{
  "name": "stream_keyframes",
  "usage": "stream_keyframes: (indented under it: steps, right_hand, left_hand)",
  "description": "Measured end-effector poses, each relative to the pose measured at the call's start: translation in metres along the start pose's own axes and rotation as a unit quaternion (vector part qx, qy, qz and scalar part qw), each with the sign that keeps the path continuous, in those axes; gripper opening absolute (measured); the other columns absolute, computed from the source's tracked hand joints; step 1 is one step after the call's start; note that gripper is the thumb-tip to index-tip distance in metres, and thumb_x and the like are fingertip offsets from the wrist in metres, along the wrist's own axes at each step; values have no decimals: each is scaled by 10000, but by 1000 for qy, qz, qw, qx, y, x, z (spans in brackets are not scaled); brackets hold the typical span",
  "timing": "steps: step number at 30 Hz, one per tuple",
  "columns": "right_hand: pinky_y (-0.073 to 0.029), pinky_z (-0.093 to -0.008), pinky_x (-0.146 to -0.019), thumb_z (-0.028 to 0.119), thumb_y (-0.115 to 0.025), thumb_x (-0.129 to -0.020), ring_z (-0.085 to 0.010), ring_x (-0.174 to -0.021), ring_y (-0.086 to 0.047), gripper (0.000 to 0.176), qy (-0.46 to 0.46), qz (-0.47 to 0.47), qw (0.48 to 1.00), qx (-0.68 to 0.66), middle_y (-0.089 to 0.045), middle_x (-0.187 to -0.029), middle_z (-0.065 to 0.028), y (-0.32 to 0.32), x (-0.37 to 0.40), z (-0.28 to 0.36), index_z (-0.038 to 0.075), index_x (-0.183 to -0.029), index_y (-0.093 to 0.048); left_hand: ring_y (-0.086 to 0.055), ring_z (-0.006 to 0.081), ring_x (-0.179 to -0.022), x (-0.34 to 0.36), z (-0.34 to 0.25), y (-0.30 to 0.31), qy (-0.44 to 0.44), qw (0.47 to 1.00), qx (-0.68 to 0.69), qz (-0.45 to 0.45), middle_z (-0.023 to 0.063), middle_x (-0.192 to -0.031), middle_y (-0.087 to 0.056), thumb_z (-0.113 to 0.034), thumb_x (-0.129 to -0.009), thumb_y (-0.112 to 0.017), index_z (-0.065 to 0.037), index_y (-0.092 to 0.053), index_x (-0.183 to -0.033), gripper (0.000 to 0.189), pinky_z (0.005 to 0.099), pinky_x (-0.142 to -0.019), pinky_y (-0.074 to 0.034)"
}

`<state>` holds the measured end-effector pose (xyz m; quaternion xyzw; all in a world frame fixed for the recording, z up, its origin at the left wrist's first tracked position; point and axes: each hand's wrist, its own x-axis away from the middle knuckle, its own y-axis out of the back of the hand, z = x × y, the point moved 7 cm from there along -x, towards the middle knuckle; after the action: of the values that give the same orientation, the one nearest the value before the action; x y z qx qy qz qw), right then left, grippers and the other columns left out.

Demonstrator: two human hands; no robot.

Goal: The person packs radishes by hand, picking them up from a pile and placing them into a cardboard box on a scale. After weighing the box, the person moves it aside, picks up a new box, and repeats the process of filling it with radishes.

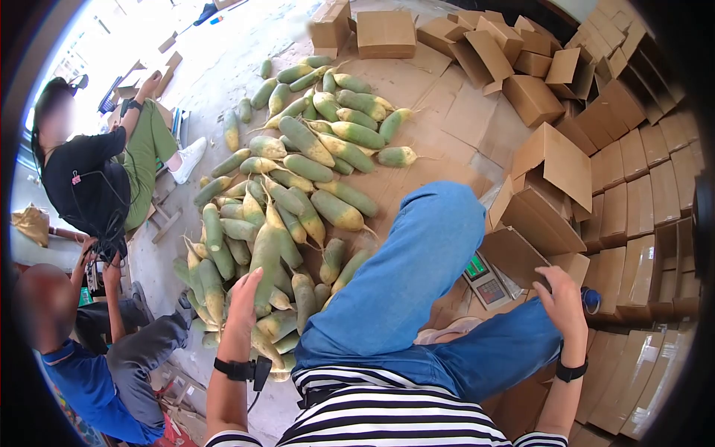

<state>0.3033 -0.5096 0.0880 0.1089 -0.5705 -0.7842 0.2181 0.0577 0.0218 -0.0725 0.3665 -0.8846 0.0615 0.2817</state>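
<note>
A large heap of green and pale yellow radishes [298, 156] lies on the floor in front of and to the left of my knees. My left hand [244, 296] is raised over the near side of the heap, beside a long radish [266, 257]; its fingers are stretched, and nothing shows in it. On the right, my right hand [560, 299] hovers above my lower leg with its fingers apart and holds nothing. An open cardboard box [536, 201] stands beyond that hand, next to a digital scale [488, 287] with a lit green display.
Cardboard boxes [633, 194] are stacked along the right side, and more boxes [529, 59] lie piled at the back right. Two other people sit at the left, one in a black shirt [86, 179], one in a blue shirt [97, 387]. Flat cardboard [447, 141] covers part of the floor.
</note>
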Motion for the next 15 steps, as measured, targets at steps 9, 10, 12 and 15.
stream_keyframes:
  steps: [9,10,12,15]
  right_hand:
    - [-442,-428,-969,62,-727,-726,-335,-1096,-579,519,250,-283,926,1,-583,-1244,-128,85,-31,159,94,-1222,-580]
    - [-433,-430,-983,90,-731,-721,-329,-1099,-581,516,311,-307,899,16,-582,-1251,-125,92,-26,172,99,-1216,-584]
    - [-446,-430,-961,113,-727,-704,-323,-1074,-585,523,360,-277,888,72,-587,-1218,-124,92,-27,179,91,-1206,-585]
    - [-472,-430,-910,145,-712,-676,-316,-1022,-591,531,388,-210,892,97,-595,-1141,-122,87,-26,168,71,-1186,-584]
  left_hand:
    - [-583,126,-860,116,-183,-178,-195,867,-116,443,80,-977,-623,-424,-755,-735,56,-547,-1170,661,252,-735,-472]
    - [-577,128,-833,130,-193,-200,-226,825,-155,495,83,-928,-618,-419,-761,-739,45,-561,-1134,621,264,-712,-467]
    - [-575,140,-826,153,-193,-238,-255,745,-168,593,95,-909,-610,-361,-808,-728,22,-573,-1100,506,289,-700,-462]
    - [-586,175,-874,161,-191,-263,-222,739,-174,612,123,-952,-619,-389,-806,-739,22,-555,-1151,567,304,-762,-474]
